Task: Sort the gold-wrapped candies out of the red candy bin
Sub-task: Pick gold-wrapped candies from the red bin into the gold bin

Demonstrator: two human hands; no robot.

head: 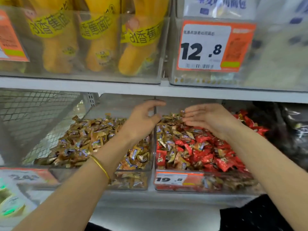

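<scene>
Crinkly gold candies (168,130) — clear plastic bin (233,185), flat right hand (210,119)

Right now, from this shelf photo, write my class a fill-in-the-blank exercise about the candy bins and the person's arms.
1. The price tag on the red candy bin reads ____.
2. The bangle sits on the person's ____ wrist.
3. The neighbouring bin to its left is filled with ____-wrapped candies.
4. The upper price tag on the shelf above reads ____.

Missing words: 19.8; left; gold; 12.8
</scene>
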